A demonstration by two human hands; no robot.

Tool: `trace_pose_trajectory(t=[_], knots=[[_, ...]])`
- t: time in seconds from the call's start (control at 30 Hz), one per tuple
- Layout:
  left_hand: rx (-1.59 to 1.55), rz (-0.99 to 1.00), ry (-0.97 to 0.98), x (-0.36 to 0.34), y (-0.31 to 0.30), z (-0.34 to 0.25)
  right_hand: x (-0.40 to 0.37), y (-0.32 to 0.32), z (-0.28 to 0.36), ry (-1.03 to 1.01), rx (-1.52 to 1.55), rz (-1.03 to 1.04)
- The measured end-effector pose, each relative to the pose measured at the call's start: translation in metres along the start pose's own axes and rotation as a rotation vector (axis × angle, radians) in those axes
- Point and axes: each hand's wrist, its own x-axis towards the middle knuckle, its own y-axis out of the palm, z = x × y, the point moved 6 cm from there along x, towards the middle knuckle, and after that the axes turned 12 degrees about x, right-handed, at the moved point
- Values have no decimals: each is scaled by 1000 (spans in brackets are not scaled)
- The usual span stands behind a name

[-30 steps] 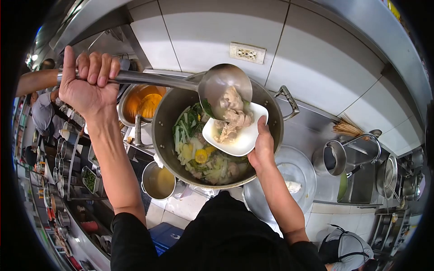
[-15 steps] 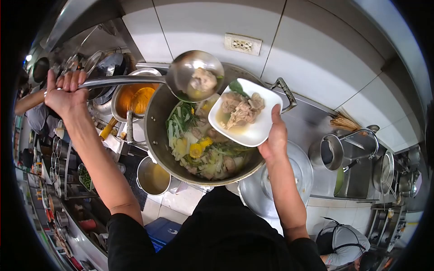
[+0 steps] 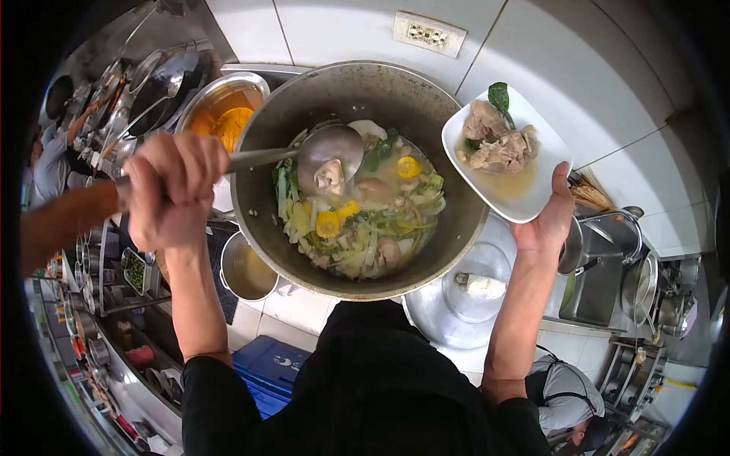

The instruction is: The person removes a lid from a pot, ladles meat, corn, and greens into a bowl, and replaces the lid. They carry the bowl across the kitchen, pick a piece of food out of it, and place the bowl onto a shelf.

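My left hand (image 3: 171,190) is wrapped round the handle of a large metal ladle (image 3: 304,163). The ladle's bowl is down inside a big deep pot (image 3: 255,251), with a piece of meat in it. Broth, leafy greens, corn pieces (image 3: 328,224) and meat lie in the pot. My right hand (image 3: 546,220) grips the lower right corner of a square white bowl (image 3: 456,137), which is tilted slightly over the pot's right rim. Meat pieces (image 3: 498,148), a green leaf (image 3: 499,96) and some broth are in the bowl.
A pan of orange liquid (image 3: 224,118) and a smaller pot (image 3: 249,267) stand left of the big pot. A large lid (image 3: 456,311) is at its lower right, with a sink (image 3: 595,296) beyond. Co-workers are at the far left and lower right (image 3: 566,391).
The ladle has gone down from above the rim into the pot. My right hand has moved the white bowl up and to the right, away from the pot's middle.
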Motion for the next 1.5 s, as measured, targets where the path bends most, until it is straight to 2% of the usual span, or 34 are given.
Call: trace_pose_trajectory(t=[0.07,0.1,0.2,0.4,0.6,0.8,0.87,0.93,1.0,1.03,1.1,1.27,1.4,1.5], knots=[[83,190,20,-4,17,-5,1,-5,-4,32,51,20],[66,221,37,-5,20,-7,1,-5,-5,45,78,29],[117,143,85,-5,22,-9,-1,-2,-7,14,61,8],[133,139,197,-5,59,-10,7,-8,-17,16,58,13],[105,140,161,-15,109,16,2,-3,-17,-22,59,-64],[90,358,322,-19,150,39,7,-18,-23,-6,131,-33],[126,481,309,-28,163,49,4,-18,-23,6,144,-58],[240,702,277,-46,171,66,8,-22,-27,8,207,-25],[200,664,191,-49,176,73,11,-25,-30,11,230,4],[185,590,37,-39,170,95,11,-27,-32,12,220,-16],[16,216,-102,-19,165,107,11,-30,-34,10,190,-48],[-97,-125,-479,-4,125,147,12,-37,-36,-29,176,-32],[-192,-365,-550,6,94,140,14,-33,-34,-34,161,27],[-236,-400,-502,12,64,133,15,-31,-33,-19,151,34]])
